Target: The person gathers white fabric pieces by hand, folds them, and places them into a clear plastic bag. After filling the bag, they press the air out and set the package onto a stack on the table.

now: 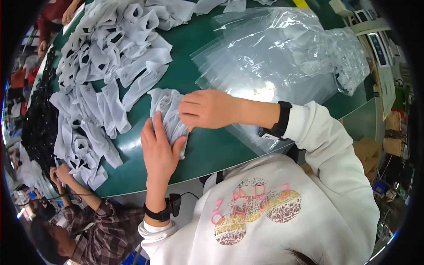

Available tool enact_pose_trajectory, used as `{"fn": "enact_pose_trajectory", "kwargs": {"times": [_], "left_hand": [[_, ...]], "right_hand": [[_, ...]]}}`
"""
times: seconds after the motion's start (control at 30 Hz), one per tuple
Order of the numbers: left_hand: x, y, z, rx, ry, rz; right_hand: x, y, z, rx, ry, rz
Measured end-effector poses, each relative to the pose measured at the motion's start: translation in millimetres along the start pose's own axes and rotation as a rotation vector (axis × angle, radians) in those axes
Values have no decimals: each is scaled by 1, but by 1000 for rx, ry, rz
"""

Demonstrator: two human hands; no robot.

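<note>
Left hand (pixel 160 148) flat, fingers spread; right hand (pixel 206 109) palm-down, fingers curled, just beside it.

Clear plastic bags (pixel 282 53) heaped upper right on the green table (pixel 212 150), glossy and crinkled, framed screens (pixel 377 44) at far right edge

Clear plastic bags (pixel 282 53) on green table (pixel 212 150), black pieces (pixel 39 123) along left edge.

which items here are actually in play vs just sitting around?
In play:
left hand flat on a small stack of white cloth pieces
right hand pressing the same stack

Lying about:
big heap of white cloth pieces
clear plastic bags
black items at the table's left edge
green table
</note>
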State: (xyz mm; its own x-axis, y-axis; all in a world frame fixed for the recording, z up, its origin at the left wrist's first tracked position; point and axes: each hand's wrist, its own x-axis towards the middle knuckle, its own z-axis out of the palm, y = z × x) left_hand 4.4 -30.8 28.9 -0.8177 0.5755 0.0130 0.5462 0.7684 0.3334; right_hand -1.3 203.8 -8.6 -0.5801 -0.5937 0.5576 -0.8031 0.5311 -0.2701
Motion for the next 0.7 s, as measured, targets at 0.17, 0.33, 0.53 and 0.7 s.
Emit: {"fn": "enact_pose_trajectory", "kwargs": {"times": [0.17,0.33,0.53,0.7], "left_hand": [[10,15,6,68,29,5],[11,26,6,111,23,-53],[4,19,8,142,-15,-40],[8,24,4,21,10,-46]], "right_hand": [[-5,6,-5,7,169,-19],[-11,-13,-6,-75,132,104],[-8,-11,-3,39,67,172],[0,-10,1,159,12,301]]}}
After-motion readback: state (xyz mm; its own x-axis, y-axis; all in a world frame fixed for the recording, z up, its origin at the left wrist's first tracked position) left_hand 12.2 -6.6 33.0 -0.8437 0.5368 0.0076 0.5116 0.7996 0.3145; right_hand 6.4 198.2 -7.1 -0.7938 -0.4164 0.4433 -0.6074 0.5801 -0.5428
